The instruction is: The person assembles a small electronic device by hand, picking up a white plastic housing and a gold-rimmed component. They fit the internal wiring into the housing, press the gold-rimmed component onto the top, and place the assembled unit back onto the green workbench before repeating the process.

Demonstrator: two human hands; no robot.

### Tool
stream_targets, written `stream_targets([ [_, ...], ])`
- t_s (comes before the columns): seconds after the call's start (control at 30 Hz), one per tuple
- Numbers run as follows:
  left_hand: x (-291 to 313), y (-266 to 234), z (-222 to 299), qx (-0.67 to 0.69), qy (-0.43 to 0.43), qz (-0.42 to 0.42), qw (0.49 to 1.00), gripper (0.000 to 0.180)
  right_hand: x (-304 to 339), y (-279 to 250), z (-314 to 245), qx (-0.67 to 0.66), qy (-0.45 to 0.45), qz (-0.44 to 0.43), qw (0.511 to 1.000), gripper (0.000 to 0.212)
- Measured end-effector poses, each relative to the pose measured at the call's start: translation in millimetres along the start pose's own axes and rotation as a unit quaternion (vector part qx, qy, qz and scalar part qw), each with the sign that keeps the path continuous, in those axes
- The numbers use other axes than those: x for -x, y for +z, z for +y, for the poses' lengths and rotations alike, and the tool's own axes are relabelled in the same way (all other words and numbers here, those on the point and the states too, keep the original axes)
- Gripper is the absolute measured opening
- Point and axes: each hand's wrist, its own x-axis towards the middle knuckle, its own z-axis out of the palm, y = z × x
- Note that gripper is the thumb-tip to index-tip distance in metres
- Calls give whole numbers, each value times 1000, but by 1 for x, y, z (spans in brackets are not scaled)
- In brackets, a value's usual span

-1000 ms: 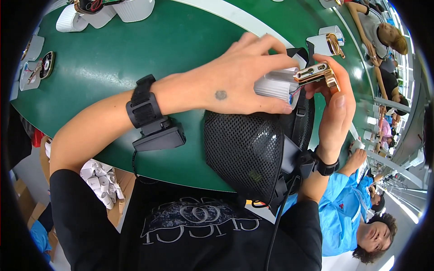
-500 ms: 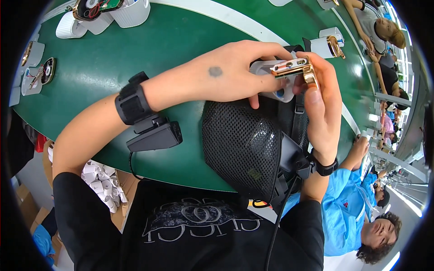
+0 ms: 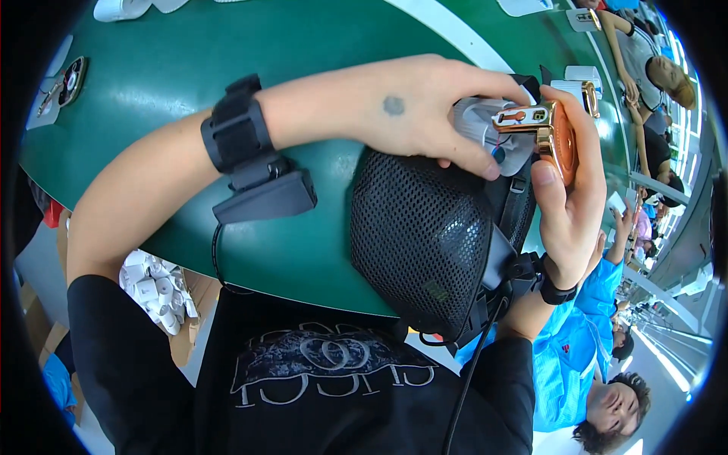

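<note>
My left hand [image 3: 425, 110] is closed around a whitish, translucent plastic housing [image 3: 474, 121], thumb below it and fingers over the far side. Inside its opening, a thin wire and a small blue spot show. Facing it, my right hand [image 3: 576, 197] grips a gold-rimmed cover [image 3: 563, 144] with an orange-brown round face and an arm-like strip carrying a port and a small red part. The strip overlaps the housing's open end; I cannot tell whether the two touch. Just below both hands lies a black mesh bag [image 3: 417, 235] with straps.
A gold-rimmed round part [image 3: 73, 80] lies at the far left, and white housings [image 3: 121, 7] stand along the far edge. Another gold-rimmed unit [image 3: 588, 97] is beyond my right hand. Below the table edge, a carton holds white parts [image 3: 155, 292]. A person in blue [image 3: 584, 341] sits close right.
The cover has turned in my right hand, so its orange-brown face now shows. Both hands sit further right in the picture, and my left thumb has come round the housing's near side.
</note>
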Motion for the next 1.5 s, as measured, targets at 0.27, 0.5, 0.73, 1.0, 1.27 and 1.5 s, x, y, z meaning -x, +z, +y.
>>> stream_targets([
  [0.27, 1, -4, 3, -35, -89, -27, 995, 63, 0, -1, -4, 115, -38, -34, 992, 58],
  [0.5, -10, -23, 5, 99, -100, -97, 985, 49, -2, 7, -4, 99, -5, -4, 995, 55],
  [0.73, -2, -23, -3, 65, -67, -82, 992, 47, -5, 12, -3, 161, -25, 3, 987, 52],
  [1.0, -4, -23, -6, 25, -13, -87, 996, 48, 1, 9, -7, 202, -43, -13, 978, 50],
  [1.27, -2, -24, -16, -10, 43, -89, 995, 49, 1, 14, -8, 159, -24, -29, 987, 51],
  [1.5, 0, -21, -19, -10, 83, -54, 995, 49, 5, 11, -4, 118, -3, -12, 993, 51],
])
